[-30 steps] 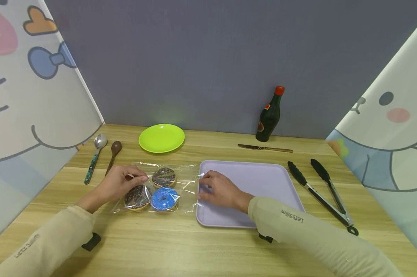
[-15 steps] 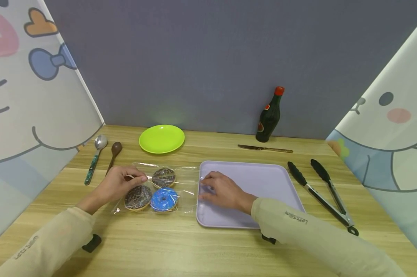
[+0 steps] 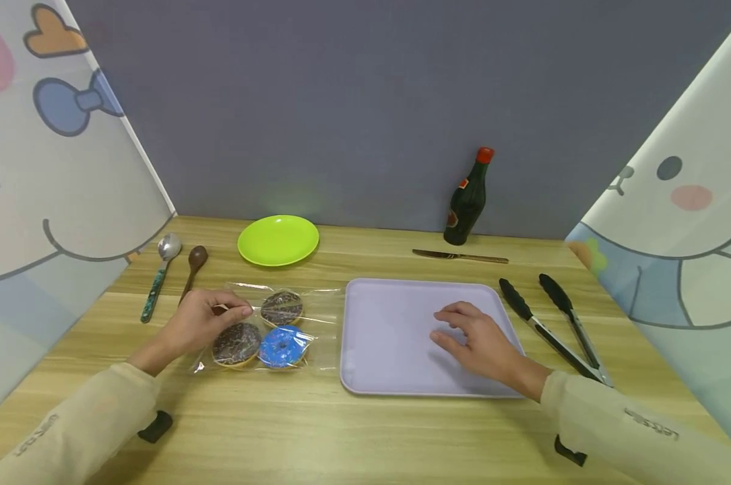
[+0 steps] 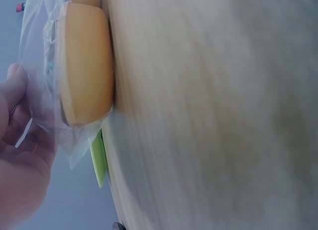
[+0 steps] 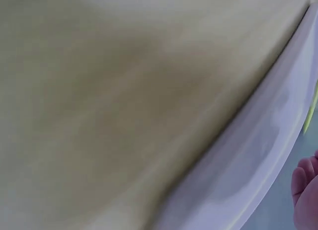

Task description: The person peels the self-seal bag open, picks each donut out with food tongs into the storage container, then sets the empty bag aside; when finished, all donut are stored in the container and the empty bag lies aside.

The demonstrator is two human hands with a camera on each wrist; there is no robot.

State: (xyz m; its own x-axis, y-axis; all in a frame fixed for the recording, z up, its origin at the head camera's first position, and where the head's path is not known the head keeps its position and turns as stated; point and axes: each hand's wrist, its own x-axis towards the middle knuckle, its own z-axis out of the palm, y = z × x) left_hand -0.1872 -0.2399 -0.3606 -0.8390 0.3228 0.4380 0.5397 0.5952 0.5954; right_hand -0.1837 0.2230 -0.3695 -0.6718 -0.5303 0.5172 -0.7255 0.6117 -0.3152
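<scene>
A clear plastic bag (image 3: 324, 316) lies on the table left of centre, with a blue donut (image 3: 273, 353) and two chocolate-brown, sprinkled donuts inside, one at the front left (image 3: 236, 350) and one at the back (image 3: 277, 310). My left hand (image 3: 198, 323) pinches the bag's left end between thumb and fingers. In the left wrist view, the film (image 4: 42, 98) runs from the fingertips beside a donut's tan side (image 4: 87, 66). Over the right half of a lilac tray (image 3: 389, 337) hovers my right hand (image 3: 483, 343), fingers loosely bent around nothing.
Behind the bag sits a lime-green plate (image 3: 278, 240). A metal spoon (image 3: 154, 286) and a brown spoon (image 3: 197, 259) lie at left. A dark bottle (image 3: 467, 205) stands behind a knife (image 3: 462, 256); tongs (image 3: 553, 337) lie right of the tray.
My right hand has moved right, from beside the bag's right end to over the tray's right half. The left hand keeps its pinch on the bag. The head view has shifted slightly.
</scene>
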